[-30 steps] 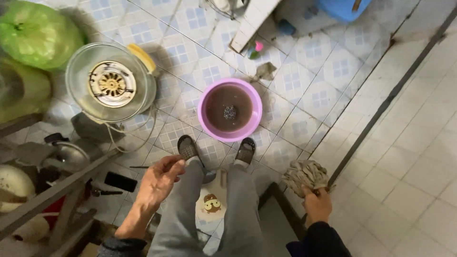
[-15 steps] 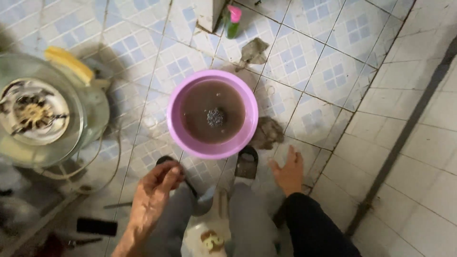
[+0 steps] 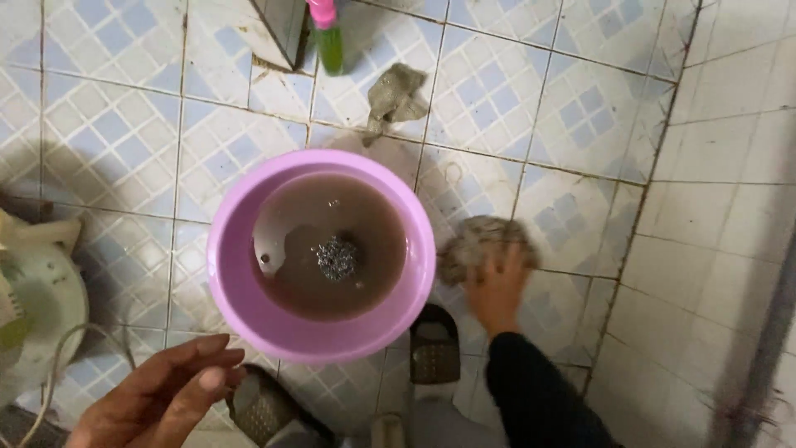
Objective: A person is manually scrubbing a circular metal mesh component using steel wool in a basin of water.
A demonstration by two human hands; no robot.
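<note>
Our right hand (image 3: 497, 290) lay fingers spread on a grey rag (image 3: 479, 242), pressing it to the tiled floor (image 3: 580, 108) just right of the purple basin (image 3: 240, 290). Our left hand (image 3: 157, 394) hung loose and half open below the basin, holding nothing. In the basin's murky brown water sat a steel scourer (image 3: 337, 257).
</note>
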